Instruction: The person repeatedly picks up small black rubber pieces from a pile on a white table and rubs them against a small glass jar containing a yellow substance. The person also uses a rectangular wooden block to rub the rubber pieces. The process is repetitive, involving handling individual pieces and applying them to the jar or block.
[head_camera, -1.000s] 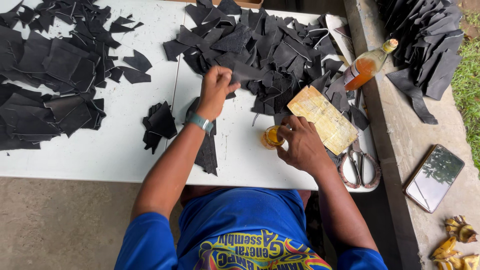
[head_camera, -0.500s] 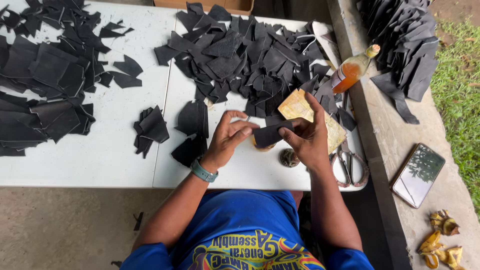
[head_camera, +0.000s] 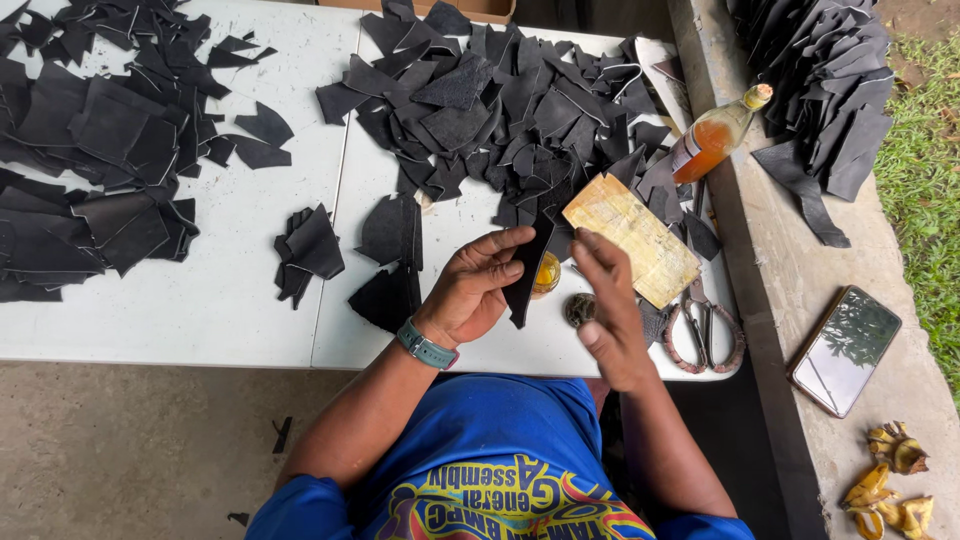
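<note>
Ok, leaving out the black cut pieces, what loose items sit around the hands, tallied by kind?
Bottle of amber liquid: 1
Scissors: 1
Phone: 1
Small yellow pot: 1
Round lid: 1
Yellowed board: 1
Total: 6

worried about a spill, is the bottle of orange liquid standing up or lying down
Lying down, tilted: the bottle rests on its side at the white table's right edge, neck pointing up-right toward the concrete ledge. Its cap seems on.

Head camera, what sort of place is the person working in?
Probably a small open-air craft workshop: black cut pieces heaped on a white table, scissors at hand, and a concrete ledge beside grass.
</note>
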